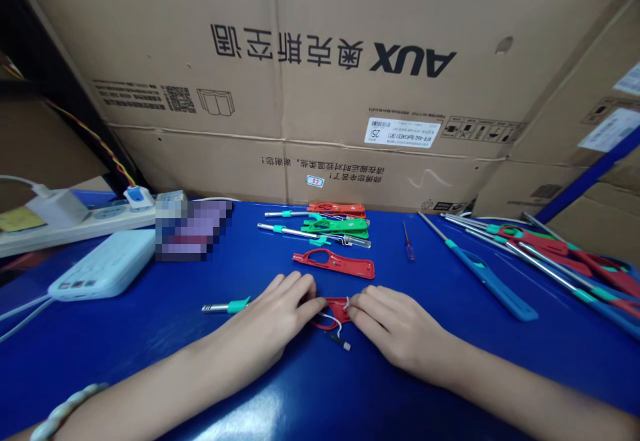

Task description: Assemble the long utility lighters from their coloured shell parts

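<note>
Brown cardboard (320,94) stands upright at 12 o'clock, along the far edge of the glossy blue table (150,367) where you work. From your fingertips, a bunch of long-necked lighters (540,244) lies between 2 and 3 o'clock, and a white cabled box (107,264) sits between 9 and 10. Your forearms reach in from 8 and 4, so that the left hand (285,311) and the right hand (400,324) meet across a red casing (338,309). It lies between them, neither hand nearer, its long axis running roughly 9 to 3. Your left hand folds narrowly over the 9 o'clock end and appears to hold it, though its underside is hidden. Your right fingertips pinch the 3 o'clock end, close beside a white wire (341,325). At 12 lies a loose red shell (345,265); at 9, past your left hand, a metal tube (215,308); at 2, a small screwdriver (409,247). Smallest, a dark plug (338,340) rests at 6, just beside the wire.
</note>
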Available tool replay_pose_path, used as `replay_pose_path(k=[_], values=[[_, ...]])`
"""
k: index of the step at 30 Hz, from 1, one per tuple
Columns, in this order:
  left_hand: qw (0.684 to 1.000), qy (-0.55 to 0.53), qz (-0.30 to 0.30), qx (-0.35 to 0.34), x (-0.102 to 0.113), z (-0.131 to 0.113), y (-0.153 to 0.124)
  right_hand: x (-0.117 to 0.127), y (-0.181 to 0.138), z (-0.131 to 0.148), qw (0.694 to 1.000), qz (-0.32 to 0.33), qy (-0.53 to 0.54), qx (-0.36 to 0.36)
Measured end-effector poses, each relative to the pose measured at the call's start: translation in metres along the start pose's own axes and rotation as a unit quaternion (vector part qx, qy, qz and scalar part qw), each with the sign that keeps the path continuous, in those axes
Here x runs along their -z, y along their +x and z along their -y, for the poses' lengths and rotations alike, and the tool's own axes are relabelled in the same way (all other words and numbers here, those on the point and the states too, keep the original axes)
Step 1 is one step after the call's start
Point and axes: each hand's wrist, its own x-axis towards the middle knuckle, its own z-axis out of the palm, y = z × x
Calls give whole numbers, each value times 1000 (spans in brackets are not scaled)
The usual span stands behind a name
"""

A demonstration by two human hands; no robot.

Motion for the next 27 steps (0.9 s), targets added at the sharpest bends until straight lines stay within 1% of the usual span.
replay_pose_path(k=[5, 10, 14, 16, 19, 24, 27], values=[[1000, -5, -6, 0, -1, 0, 1, 5, 0, 5, 999, 3, -43, 23], [1000, -9, -14, 2, 1, -1, 0, 8, 2, 17, 997, 58, -54, -5], [1000, -14, -2, 10, 3, -1, 0, 6, 1, 25, 993, 72, -95, -3], [1000, -23, 7, 12, 3, -1, 1, 4, 0, 26, 991, 65, -114, 2], [999, -37, 10, 11, 4, -1, 0, 2, -1, 24, 993, 46, -110, -5], [998, -63, 8, 20, 4, -1, 0, 0, 0, 17, 994, 29, -86, -53], [997, -81, 13, 17, 5, -2, 1, 1, 3, 12, 996, 5, -47, -76]])
